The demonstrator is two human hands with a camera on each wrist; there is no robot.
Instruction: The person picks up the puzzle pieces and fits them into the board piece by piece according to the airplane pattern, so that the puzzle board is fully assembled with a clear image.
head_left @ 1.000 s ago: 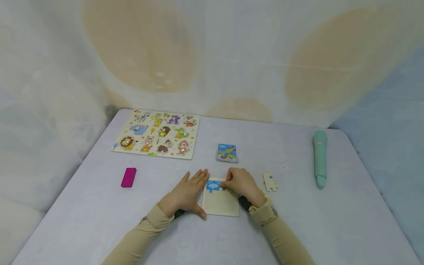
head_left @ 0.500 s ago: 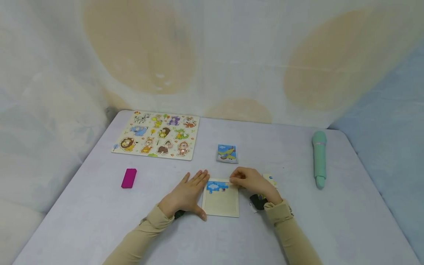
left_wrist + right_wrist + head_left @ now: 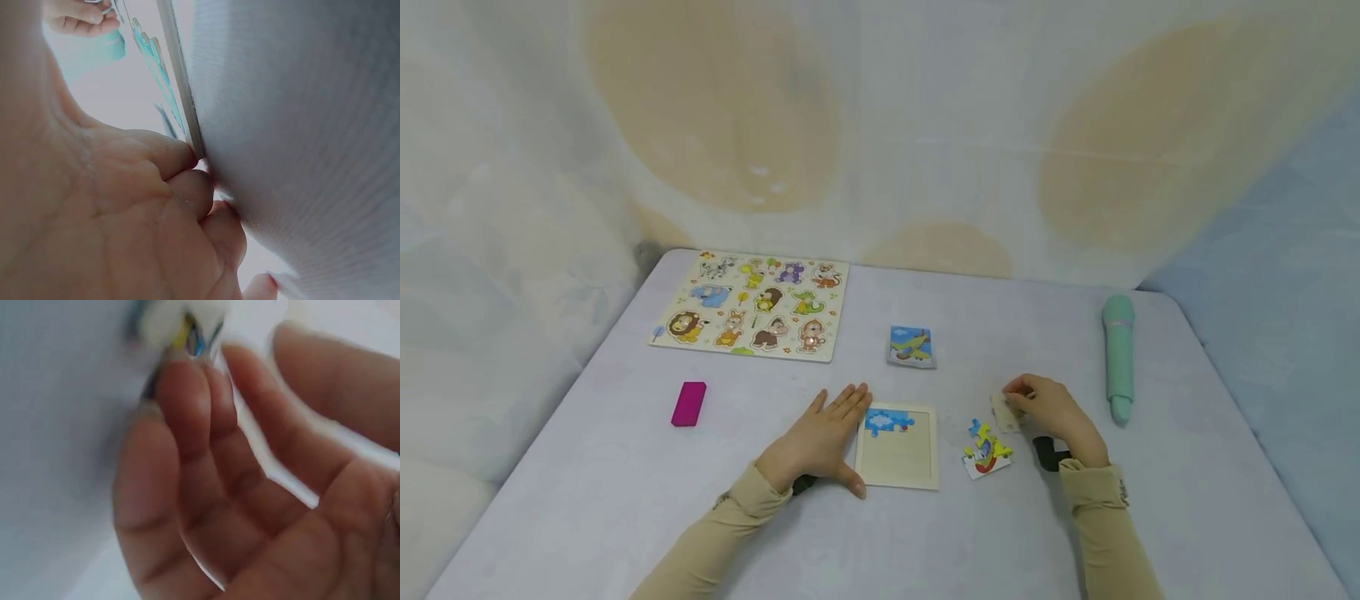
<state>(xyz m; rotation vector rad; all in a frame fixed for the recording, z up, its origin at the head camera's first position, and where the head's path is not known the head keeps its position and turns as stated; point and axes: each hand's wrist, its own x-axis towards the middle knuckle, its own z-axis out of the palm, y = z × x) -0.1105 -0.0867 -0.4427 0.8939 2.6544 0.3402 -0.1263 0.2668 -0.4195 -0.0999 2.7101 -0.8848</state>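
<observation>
A small wooden puzzle frame (image 3: 897, 458) lies at the table's front middle, with joined blue sky-and-cloud pieces (image 3: 887, 421) in its upper left. My left hand (image 3: 823, 437) rests beside it, fingers spread, fingertips against its left edge; the left wrist view shows them at the frame's rim (image 3: 181, 81). Farther right, my right hand (image 3: 1052, 412) has its fingertips on a cream-edged puzzle piece (image 3: 1004, 414), pinching at its edge and hiding part of it. Blurred yellow and blue show at those fingertips in the right wrist view. Loose yellow, blue and red pieces (image 3: 987, 454) lie between frame and right hand.
Behind the frame sits a small airplane picture (image 3: 912, 347). An animal puzzle board (image 3: 752, 306) lies at the back left, with a magenta block (image 3: 688, 404) in front of it. A mint-green microphone-shaped object (image 3: 1119, 358) lies at the far right.
My right hand has left the frame's top right and moved right to the loose pieces, uncovering the pieces beside the frame. The left hand has stayed at the frame.
</observation>
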